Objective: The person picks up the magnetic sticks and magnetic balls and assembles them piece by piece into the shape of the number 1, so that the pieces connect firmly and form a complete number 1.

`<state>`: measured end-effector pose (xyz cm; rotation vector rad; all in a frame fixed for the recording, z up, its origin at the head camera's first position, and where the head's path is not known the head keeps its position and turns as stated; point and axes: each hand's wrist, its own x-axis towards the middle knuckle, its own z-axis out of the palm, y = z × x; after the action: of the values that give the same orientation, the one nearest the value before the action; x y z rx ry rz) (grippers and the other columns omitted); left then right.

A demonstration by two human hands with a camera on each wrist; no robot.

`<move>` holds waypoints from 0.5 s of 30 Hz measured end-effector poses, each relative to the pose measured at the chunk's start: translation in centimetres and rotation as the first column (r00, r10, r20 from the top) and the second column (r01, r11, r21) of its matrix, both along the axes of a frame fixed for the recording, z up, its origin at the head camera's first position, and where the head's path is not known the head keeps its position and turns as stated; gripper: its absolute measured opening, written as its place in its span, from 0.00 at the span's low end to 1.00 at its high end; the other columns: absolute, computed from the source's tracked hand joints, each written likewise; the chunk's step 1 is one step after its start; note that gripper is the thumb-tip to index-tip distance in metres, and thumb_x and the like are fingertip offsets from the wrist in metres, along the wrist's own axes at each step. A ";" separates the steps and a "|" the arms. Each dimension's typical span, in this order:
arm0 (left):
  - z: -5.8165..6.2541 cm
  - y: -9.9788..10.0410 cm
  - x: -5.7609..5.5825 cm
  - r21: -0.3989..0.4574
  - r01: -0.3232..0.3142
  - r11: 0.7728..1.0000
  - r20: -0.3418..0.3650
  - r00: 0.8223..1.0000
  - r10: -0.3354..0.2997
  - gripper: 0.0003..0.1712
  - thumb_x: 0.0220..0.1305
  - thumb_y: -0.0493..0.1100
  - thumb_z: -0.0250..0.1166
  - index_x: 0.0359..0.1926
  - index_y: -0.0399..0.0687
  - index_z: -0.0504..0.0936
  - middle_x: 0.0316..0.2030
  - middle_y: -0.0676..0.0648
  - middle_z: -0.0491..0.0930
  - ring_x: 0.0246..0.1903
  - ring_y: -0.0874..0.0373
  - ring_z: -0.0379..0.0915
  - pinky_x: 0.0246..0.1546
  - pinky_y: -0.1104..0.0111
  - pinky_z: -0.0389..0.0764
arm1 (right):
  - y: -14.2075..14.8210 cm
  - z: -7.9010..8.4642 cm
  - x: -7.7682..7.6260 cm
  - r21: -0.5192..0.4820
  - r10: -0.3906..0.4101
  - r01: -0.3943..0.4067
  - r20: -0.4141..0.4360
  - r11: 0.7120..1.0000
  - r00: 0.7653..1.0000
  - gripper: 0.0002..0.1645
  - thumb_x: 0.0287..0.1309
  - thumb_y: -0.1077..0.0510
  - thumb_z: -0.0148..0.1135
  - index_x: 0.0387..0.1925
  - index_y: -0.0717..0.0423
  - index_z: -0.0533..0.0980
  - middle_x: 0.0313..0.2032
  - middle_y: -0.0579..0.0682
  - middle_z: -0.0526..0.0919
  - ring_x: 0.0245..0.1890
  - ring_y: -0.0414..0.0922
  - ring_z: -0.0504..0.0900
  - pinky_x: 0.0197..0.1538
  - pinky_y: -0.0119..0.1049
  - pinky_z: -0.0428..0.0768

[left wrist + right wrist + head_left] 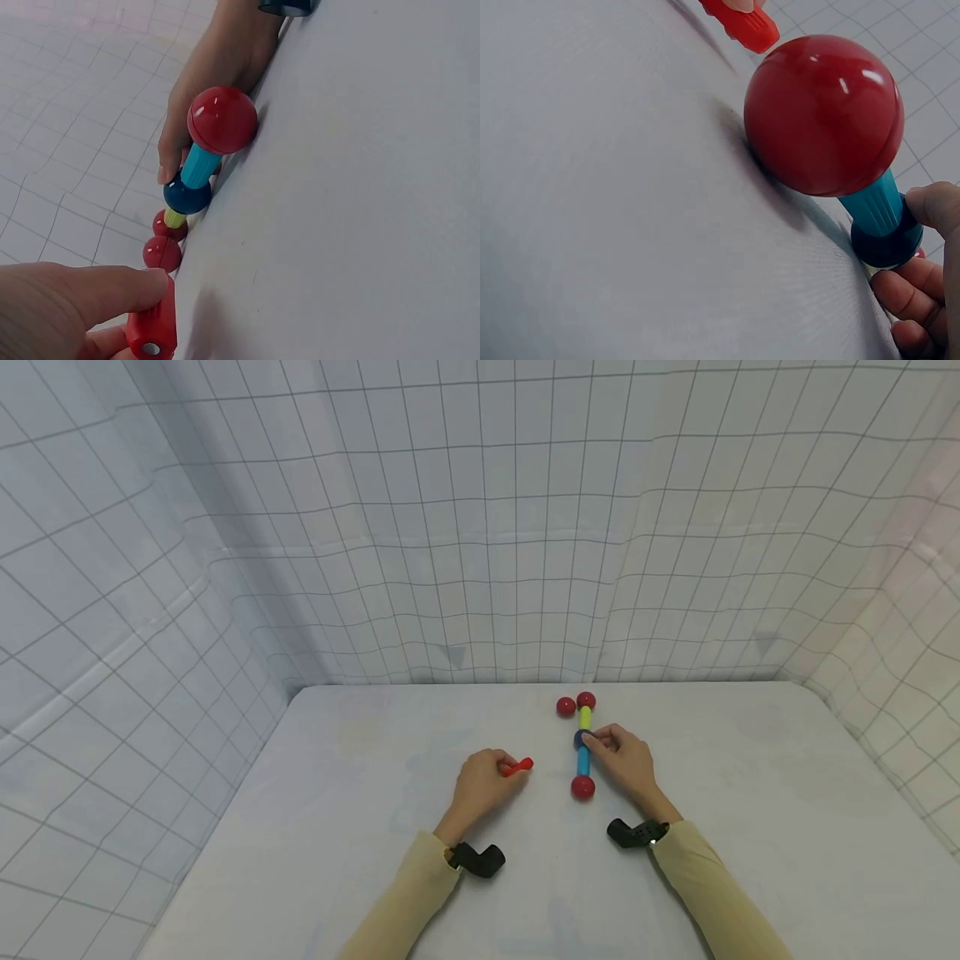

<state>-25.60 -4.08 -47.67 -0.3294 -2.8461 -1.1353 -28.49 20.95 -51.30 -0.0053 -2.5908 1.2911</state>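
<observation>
My left hand (486, 783) pinches a red rod (517, 767) between thumb and fingers, just above the white table. A metal dot shows in the rod's end in the left wrist view. My right hand (624, 762) grips a dark blue ball (187, 193) by its right side. From that ball a light blue rod (583, 762) runs toward me to a red ball (823, 116). A yellow-green rod (585, 718) runs from it the other way to another red ball (587, 700). The joined pieces form one straight line, lying to the right of the red rod.
A loose red ball (566, 707) lies beside the far end of the joined line. The white table (337, 827) meets grid-patterned curtains (487, 527) at the back and sides. Black wrist cameras (480, 860) sit on both forearms.
</observation>
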 end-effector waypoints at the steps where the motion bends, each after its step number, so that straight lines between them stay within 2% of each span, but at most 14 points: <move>1: 0.1 0.1 0.1 0.006 0.006 1.000 0.007 1.000 -0.006 0.11 0.54 0.47 0.71 0.33 0.45 0.84 0.23 0.55 0.75 0.24 0.60 0.68 0.26 0.68 0.70 | 0.0 0.0 0.0 0.002 -0.001 0.001 0.002 1.000 1.000 0.22 0.59 0.41 0.62 0.39 0.57 0.78 0.25 0.48 0.77 0.27 0.46 0.71 0.31 0.37 0.65; 7: 0.0 0.6 0.3 0.033 0.045 0.998 0.032 0.998 -0.046 0.11 0.56 0.45 0.70 0.34 0.42 0.84 0.23 0.53 0.75 0.23 0.60 0.67 0.25 0.69 0.69 | 0.0 -0.2 -0.2 0.004 -0.004 0.003 0.008 1.000 1.000 0.22 0.59 0.41 0.62 0.39 0.56 0.78 0.26 0.48 0.78 0.27 0.46 0.71 0.31 0.37 0.65; 15: -0.3 1.2 0.4 0.061 0.091 0.994 0.093 0.991 -0.097 0.10 0.56 0.46 0.70 0.34 0.44 0.84 0.23 0.55 0.75 0.25 0.61 0.68 0.26 0.69 0.71 | 0.0 -0.1 -0.1 0.004 -0.002 0.002 0.005 1.000 1.000 0.21 0.59 0.42 0.62 0.39 0.56 0.79 0.26 0.48 0.78 0.28 0.46 0.71 0.31 0.37 0.65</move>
<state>-25.15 -2.86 -47.95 -0.4206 -2.9016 -1.2808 -28.61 20.95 -51.38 -0.0103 -2.5970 1.2874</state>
